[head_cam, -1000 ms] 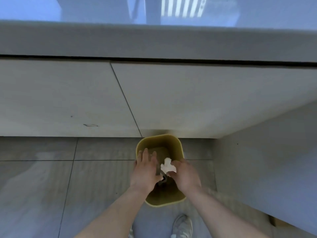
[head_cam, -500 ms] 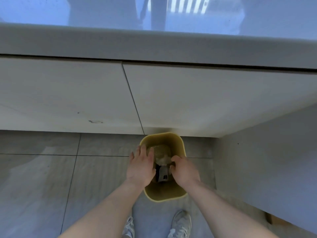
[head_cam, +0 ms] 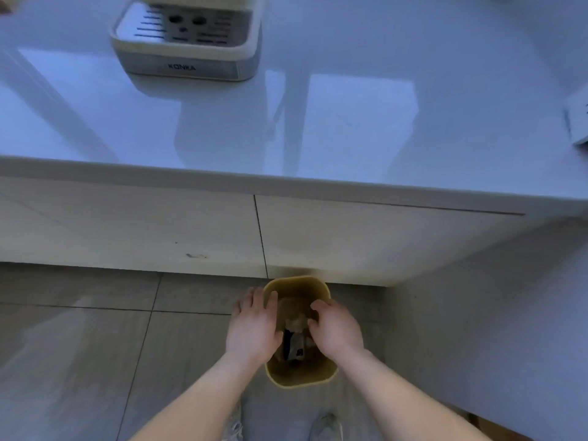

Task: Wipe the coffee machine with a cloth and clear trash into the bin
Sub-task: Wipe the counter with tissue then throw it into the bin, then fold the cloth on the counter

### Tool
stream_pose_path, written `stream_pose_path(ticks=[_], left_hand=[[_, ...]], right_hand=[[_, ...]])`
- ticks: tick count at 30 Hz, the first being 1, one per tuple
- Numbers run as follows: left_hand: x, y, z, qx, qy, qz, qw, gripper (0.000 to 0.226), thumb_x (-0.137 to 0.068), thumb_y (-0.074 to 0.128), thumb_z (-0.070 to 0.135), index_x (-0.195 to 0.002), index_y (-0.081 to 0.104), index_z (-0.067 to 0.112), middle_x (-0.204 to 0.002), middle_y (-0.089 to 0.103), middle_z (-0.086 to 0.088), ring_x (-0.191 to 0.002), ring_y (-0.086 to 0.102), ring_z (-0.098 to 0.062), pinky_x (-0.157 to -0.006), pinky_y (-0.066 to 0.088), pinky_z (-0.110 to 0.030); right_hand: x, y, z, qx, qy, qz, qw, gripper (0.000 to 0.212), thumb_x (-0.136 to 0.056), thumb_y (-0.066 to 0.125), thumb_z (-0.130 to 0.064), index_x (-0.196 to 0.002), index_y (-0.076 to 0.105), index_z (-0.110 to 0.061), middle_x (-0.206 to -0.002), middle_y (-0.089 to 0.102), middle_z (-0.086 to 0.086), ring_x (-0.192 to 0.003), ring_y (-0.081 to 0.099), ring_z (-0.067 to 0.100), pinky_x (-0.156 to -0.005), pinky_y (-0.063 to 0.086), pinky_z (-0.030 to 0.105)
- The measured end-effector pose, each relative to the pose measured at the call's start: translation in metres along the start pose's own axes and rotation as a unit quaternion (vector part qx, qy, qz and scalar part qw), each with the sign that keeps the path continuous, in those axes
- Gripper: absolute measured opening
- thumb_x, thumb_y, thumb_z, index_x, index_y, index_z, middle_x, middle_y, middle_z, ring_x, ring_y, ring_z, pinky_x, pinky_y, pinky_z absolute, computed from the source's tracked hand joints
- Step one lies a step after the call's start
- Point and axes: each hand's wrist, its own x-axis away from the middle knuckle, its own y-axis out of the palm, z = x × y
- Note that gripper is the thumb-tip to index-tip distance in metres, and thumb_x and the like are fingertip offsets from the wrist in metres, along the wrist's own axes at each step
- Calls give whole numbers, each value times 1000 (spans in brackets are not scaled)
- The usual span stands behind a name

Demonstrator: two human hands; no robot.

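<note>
A small yellow bin (head_cam: 299, 375) stands on the tiled floor against the cabinet base. Crumpled trash (head_cam: 296, 332) lies inside it, pale paper on top of a dark wrapper. My left hand (head_cam: 253, 329) hovers over the bin's left rim, fingers spread, holding nothing. My right hand (head_cam: 337, 329) is over the right rim with its fingers curled down toward the trash; nothing shows in its grasp. On the counter at the upper left sits the base of the coffee machine (head_cam: 187, 43), a cream drip tray with a metal grille. No cloth is in view.
The glossy white counter (head_cam: 318, 183) juts out above the white cabinet doors (head_cam: 350, 237). A white side panel (head_cam: 493, 329) closes off the right. A pale flat object (head_cam: 577, 122) lies at the counter's right edge. My shoes (head_cam: 327, 428) stand just behind the bin.
The white crumpled paper left my right hand and now lies in the bin. The view tilted up, bringing the countertop and coffee machine base into sight.
</note>
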Motion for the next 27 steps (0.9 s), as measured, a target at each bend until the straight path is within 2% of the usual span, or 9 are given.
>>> stream_pose_path(ticks=[6,10,14,17,22,27], left_hand=[[45,-86,4,3,-2,37,999,71,-90,56,49,-150,26,25,-158,27,-10,-149,20,-30,-120,22,-54],[74,-144,4,-20,-12,52,998,69,-93,49,47,-151,23,22,-159,26,-14,-149,19,-31,-120,19,-56],[103,-192,3,-29,-32,69,997,73,-95,42,52,-154,11,24,-163,17,-13,-151,11,-30,-121,14,-55],[124,-225,2,-38,-59,90,993,76,-94,40,56,-155,7,24,-164,14,-12,-152,7,-30,-121,13,-55],[148,-278,-14,-34,-98,136,985,78,-93,38,59,-155,7,25,-164,15,-11,-152,8,-30,-121,13,-54],[162,-316,-47,-38,-128,161,978,78,-92,37,58,-155,7,23,-163,16,-12,-152,8,-30,-121,14,-54]], right_hand=[[36,-80,-41,8,-61,67,996,25,-89,56,-42,-114,58,-38,-105,63,-15,-90,61,7,-71,55,23],[62,-141,-74,25,-102,88,991,23,-87,58,-44,-109,58,-37,-91,54,-16,-85,59,8,-65,50,21],[83,-198,-102,50,-135,101,984,32,-89,55,-44,-118,59,-32,-109,62,-6,-99,59,17,-76,55,32],[100,-233,-120,77,-152,91,981,40,-90,52,-45,-126,56,-27,-121,61,0,-110,55,25,-86,53,40],[116,-276,-151,91,-190,106,972,45,-91,51,-48,-131,52,-26,-127,58,1,-116,52,25,-90,51,39],[119,-296,-191,81,-204,110,969,45,-91,52,-48,-130,52,-28,-124,59,-1,-116,53,24,-87,50,37]])
